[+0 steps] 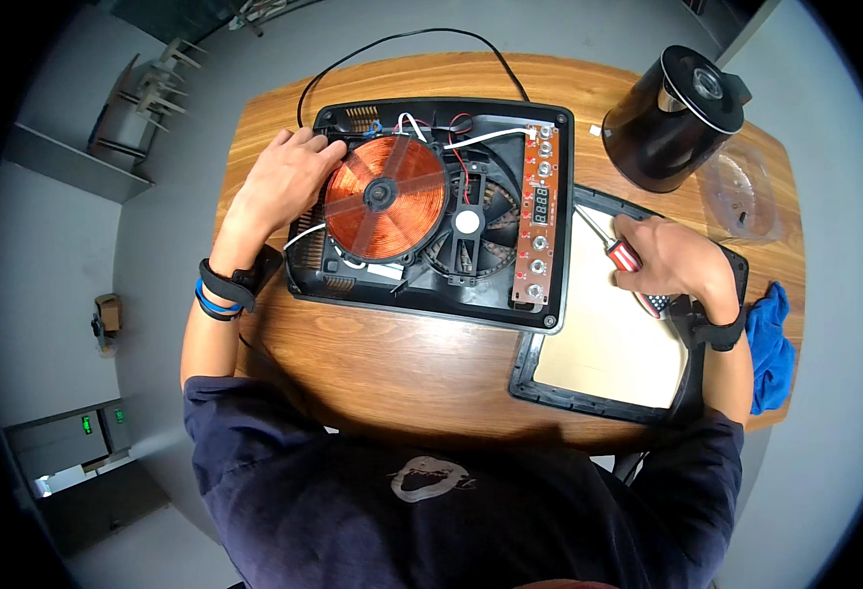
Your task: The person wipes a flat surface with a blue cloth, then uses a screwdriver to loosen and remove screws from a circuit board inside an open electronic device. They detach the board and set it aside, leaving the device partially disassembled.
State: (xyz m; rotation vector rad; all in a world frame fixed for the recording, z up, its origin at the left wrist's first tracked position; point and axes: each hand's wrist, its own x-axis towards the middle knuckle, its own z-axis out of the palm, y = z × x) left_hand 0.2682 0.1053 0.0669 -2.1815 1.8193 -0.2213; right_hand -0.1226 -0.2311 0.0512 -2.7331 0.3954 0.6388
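An opened black appliance housing (pixel 304 275) holds a copper coil (pixel 363 221), a fan (pixel 470 245), loose wires and a brown circuit board (pixel 534 226) with buttons and a display. My left hand (pixel 284 177) has its fingers curled on the coil's upper left rim. My right hand (pixel 672 257) grips a screwdriver (pixel 624 253) with a red-and-white striped handle, its shaft angled up and left over the separate pale panel (pixel 588 353) in a black frame. Below that handle, a star-patterned handle (pixel 653 304) shows partly under my hand.
A black kettle (pixel 647 133) stands at the back right beside a clear plastic tray (pixel 740 191). A blue cloth (pixel 773 348) lies at the wooden table's (pixel 402 363) right edge. A black cord (pixel 412 29) loops behind the housing. Stacked furniture (pixel 156 93) stands beyond at left.
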